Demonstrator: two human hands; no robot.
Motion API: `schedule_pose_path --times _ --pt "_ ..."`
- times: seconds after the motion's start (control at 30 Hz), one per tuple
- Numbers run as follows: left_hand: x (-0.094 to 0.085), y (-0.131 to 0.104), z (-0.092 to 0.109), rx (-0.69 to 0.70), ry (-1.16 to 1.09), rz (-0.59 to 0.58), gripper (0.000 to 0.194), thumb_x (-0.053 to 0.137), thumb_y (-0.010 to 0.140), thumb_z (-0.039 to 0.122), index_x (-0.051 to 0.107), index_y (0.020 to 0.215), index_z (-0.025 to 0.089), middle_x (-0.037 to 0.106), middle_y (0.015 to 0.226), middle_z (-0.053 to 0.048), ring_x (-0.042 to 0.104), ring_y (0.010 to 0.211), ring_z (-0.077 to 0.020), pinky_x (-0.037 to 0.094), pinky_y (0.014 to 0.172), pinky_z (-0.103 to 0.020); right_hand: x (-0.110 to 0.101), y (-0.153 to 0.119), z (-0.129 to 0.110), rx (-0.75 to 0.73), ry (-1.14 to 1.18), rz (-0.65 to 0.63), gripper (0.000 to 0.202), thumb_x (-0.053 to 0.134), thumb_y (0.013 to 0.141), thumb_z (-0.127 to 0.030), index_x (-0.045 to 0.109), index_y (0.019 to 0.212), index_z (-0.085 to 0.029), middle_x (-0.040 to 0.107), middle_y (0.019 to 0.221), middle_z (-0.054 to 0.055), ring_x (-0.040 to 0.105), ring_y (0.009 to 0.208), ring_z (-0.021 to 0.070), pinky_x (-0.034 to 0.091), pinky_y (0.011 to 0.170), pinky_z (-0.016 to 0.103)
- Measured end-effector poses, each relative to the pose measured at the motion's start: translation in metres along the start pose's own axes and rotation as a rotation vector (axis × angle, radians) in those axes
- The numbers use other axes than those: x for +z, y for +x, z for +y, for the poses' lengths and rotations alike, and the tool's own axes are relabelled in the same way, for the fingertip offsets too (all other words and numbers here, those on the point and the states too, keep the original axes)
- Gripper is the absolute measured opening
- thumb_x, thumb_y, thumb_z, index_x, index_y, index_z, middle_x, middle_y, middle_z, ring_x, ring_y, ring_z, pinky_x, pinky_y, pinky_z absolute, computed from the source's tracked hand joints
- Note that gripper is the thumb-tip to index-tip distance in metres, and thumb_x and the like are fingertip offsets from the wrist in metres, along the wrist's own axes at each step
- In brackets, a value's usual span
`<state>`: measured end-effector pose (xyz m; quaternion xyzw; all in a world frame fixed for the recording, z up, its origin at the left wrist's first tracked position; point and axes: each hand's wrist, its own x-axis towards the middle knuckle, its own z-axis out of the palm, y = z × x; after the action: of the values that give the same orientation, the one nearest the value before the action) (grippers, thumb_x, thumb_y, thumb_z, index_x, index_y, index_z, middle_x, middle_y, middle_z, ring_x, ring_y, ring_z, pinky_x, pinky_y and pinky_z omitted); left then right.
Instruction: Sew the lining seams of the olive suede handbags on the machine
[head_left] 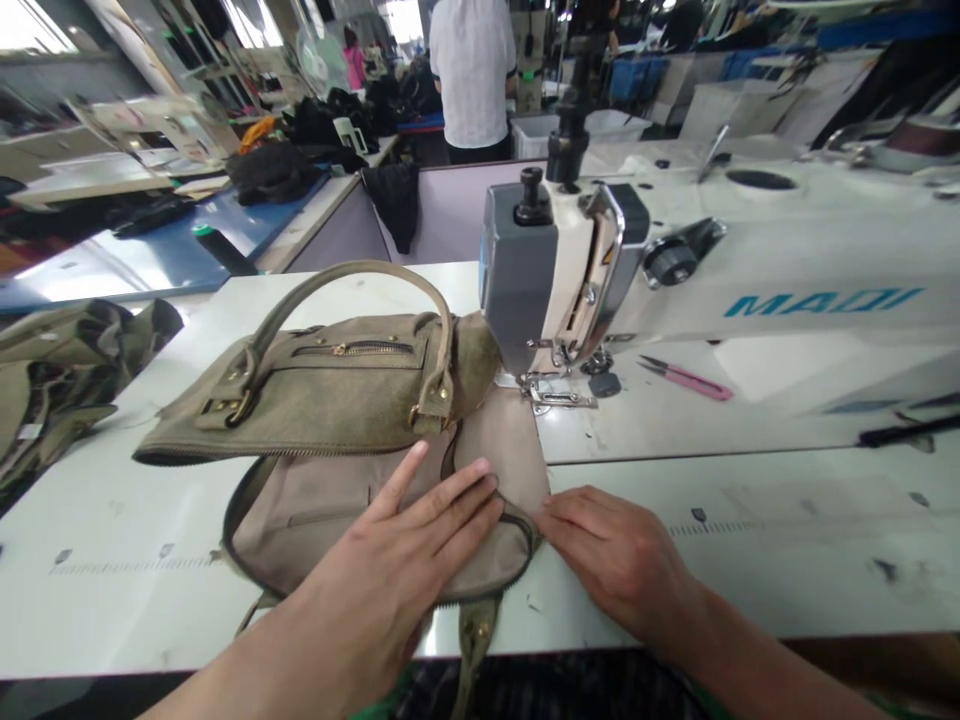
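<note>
An olive-green handbag (pixel 352 400) lies opened out on the sewing table, its curved handle arching up and its beige lining (pixel 315 500) showing. My left hand (pixel 431 525) rests flat on the lining, fingers spread. Closed at the fingertips, my right hand (pixel 615 545) pinches the edge of the lining by the bag's zipped rim. The lining's far edge runs to the presser foot of the sewing machine (pixel 559 280). Whether the needle is in the cloth I cannot tell. A second handle hangs over the table's front edge.
Pink thread snips (pixel 686 380) lie on the machine bed, right of the presser foot. More olive bag pieces (pixel 67 370) are heaped at the left. A green-tipped thread cone (pixel 225 250) lies beyond the table. Further back stands a person in a white shirt (pixel 474 75).
</note>
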<state>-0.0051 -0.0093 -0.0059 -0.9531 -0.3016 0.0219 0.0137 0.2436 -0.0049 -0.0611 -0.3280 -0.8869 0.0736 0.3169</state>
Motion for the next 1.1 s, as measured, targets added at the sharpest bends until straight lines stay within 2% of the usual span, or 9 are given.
schedule_pose_path --times 0.1,0.2,0.33,0.43,0.5,0.63,0.8,0.93,1.1 --pt "0.005 0.0 0.0 0.023 0.095 0.03 0.063 0.049 0.087 0.033 0.036 0.147 0.017 0.039 0.151 -0.003 0.006 0.148 -0.021 -0.016 0.117 -0.053 -0.002 -0.002 -0.001 0.029 0.023 -0.019 0.033 0.037 0.098 -0.01 0.07 0.095 -0.008 0.07 0.084 0.012 0.067 0.079 0.0219 0.06 0.07 0.034" --pt "0.012 0.004 -0.002 0.07 0.148 0.075 0.05 0.041 0.095 0.025 0.04 0.144 0.016 0.046 0.147 -0.003 0.006 0.148 -0.0166 -0.015 0.119 -0.049 -0.005 -0.008 -0.002 0.023 0.049 -0.034 0.031 0.038 0.095 -0.006 0.068 0.104 -0.008 0.072 0.098 0.013 0.067 0.094 0.0221 0.059 0.085 0.036" --pt "0.015 0.016 -0.015 0.133 0.087 0.063 0.043 0.033 0.101 0.022 0.042 0.143 0.018 0.059 0.132 0.0 0.027 0.142 -0.0167 -0.005 0.121 -0.043 -0.005 -0.013 0.001 -0.008 0.039 -0.061 0.038 0.038 0.091 0.0 0.062 0.119 -0.007 0.067 0.118 0.014 0.06 0.115 0.0218 0.05 0.102 0.04" --pt "0.015 0.021 -0.03 0.147 0.067 0.065 0.043 0.028 0.103 0.021 0.039 0.144 0.02 0.058 0.134 0.0 0.044 0.128 -0.0154 0.006 0.12 -0.038 -0.002 -0.005 0.006 -0.007 0.037 -0.081 0.034 0.04 0.092 -0.004 0.063 0.116 -0.006 0.066 0.115 0.016 0.059 0.113 0.0256 0.051 0.101 0.045" --pt "0.017 0.023 -0.037 0.136 0.077 0.074 0.044 0.026 0.103 0.021 0.035 0.146 0.021 0.055 0.138 0.0 0.049 0.123 -0.015 0.013 0.118 -0.037 0.0 0.003 0.011 -0.01 0.036 -0.083 0.031 0.041 0.093 -0.006 0.064 0.114 -0.005 0.066 0.11 0.017 0.06 0.109 0.0272 0.051 0.1 0.048" --pt "0.024 0.029 -0.048 0.116 0.061 0.079 0.043 0.027 0.104 0.023 0.035 0.146 0.021 0.056 0.138 -0.002 0.048 0.123 -0.016 0.016 0.114 -0.04 0.003 0.014 0.025 -0.032 0.013 -0.089 0.03 0.043 0.093 -0.007 0.065 0.114 -0.006 0.065 0.108 0.017 0.059 0.108 0.028 0.049 0.102 0.051" --pt "0.032 0.04 -0.065 0.107 0.01 0.108 0.043 0.024 0.104 0.023 0.039 0.144 0.02 0.055 0.138 -0.002 0.045 0.127 -0.0171 0.017 0.111 -0.039 0.005 0.023 0.04 -0.043 -0.033 -0.132 0.034 0.041 0.091 -0.004 0.062 0.117 0.0 0.063 0.112 0.019 0.056 0.11 0.0286 0.041 0.107 0.054" --pt "0.031 0.048 -0.079 0.109 0.019 0.092 0.043 0.025 0.104 0.023 0.038 0.145 0.02 0.053 0.14 -0.004 0.045 0.126 -0.0178 0.026 0.101 -0.036 0.009 0.028 0.045 -0.001 -0.098 -0.138 0.038 0.042 0.09 -0.009 0.059 0.122 0.002 0.06 0.118 0.02 0.052 0.114 0.0303 0.035 0.109 0.058" --pt "0.033 0.06 -0.086 0.05 0.057 0.082 0.043 0.029 0.103 0.023 0.038 0.145 0.02 0.052 0.142 -0.004 0.046 0.125 -0.019 0.03 0.094 -0.035 0.011 0.028 0.046 0.091 -0.143 -0.16 0.045 0.043 0.089 -0.014 0.052 0.131 0.002 0.054 0.128 0.021 0.046 0.122 0.032 0.032 0.111 0.058"
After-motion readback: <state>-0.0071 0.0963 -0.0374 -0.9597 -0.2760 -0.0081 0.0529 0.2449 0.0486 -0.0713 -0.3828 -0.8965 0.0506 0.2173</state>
